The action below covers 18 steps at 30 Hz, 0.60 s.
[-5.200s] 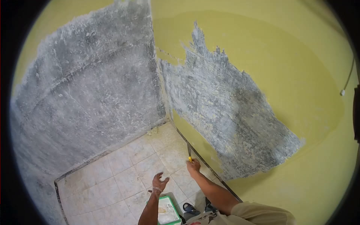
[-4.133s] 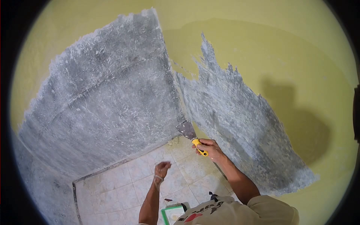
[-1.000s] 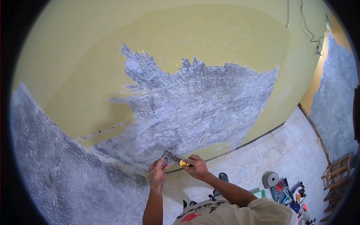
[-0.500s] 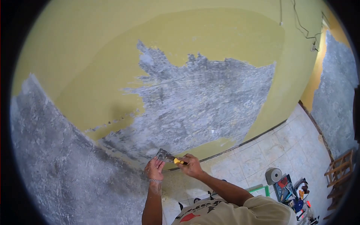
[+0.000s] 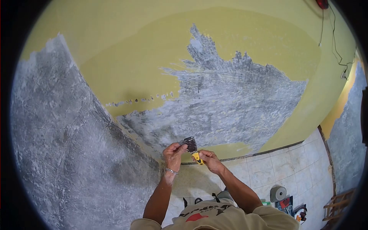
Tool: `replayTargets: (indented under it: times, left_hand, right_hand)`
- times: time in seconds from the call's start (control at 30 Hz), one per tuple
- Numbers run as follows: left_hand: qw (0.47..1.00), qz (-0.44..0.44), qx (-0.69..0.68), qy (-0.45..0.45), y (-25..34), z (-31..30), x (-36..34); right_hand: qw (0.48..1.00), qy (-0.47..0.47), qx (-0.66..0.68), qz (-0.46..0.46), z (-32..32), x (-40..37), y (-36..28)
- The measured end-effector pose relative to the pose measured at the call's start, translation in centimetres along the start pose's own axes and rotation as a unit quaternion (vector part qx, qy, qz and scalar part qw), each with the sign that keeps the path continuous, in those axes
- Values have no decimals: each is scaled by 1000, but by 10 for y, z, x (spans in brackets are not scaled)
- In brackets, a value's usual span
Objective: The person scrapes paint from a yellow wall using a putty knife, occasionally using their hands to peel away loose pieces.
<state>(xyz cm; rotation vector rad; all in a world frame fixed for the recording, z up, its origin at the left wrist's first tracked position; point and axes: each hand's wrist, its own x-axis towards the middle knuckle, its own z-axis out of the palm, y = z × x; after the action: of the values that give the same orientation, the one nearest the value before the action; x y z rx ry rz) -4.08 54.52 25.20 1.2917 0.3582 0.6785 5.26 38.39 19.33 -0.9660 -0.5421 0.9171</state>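
Observation:
A scraper with a yellow and black handle is in my right hand (image 5: 211, 160), its fingers closed round the handle. The dark, wide blade of this scraper (image 5: 190, 143) points up and slightly left, flecked with pale residue. My left hand (image 5: 174, 155), with a bracelet at the wrist, pinches the blade's left edge between thumb and fingers. Behind both hands stands a yellow wall (image 5: 134, 73) with a large bare grey patch (image 5: 230, 103) where the paint is gone. A row of small chipped spots runs left from the patch.
At left, another wall (image 5: 57, 134) is stripped to rough grey. Pale floor tiles (image 5: 276, 165) lie below. On them, at lower right, are a grey roll (image 5: 278, 193), several tools (image 5: 285, 205) and a wooden rack (image 5: 337, 205). A cable (image 5: 335, 46) hangs at upper right.
The scraper has turned so its blade stands more upright, its dark flat face showing. My left fingers have moved from beside the blade onto its edge. The view has shifted left.

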Motion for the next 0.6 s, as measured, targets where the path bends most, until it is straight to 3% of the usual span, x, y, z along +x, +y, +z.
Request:
replayTargets:
  times: [0.07, 0.17, 0.33, 0.6]
  left_hand:
    - [997, 42, 64, 2, 8, 3, -5]
    - [993, 59, 99, -3, 12, 0, -11]
    - [990, 103, 85, -36, 29, 1, -23]
    - [983, 152, 74, -70, 34, -7, -32]
  right_hand:
    - [999, 26, -32, -3, 4, 2, 0]
    - [998, 54, 22, 29, 9, 8, -4]
    - [997, -5, 56, -51, 1, 23, 12]
    - [991, -45, 89, -84, 6, 40, 6]
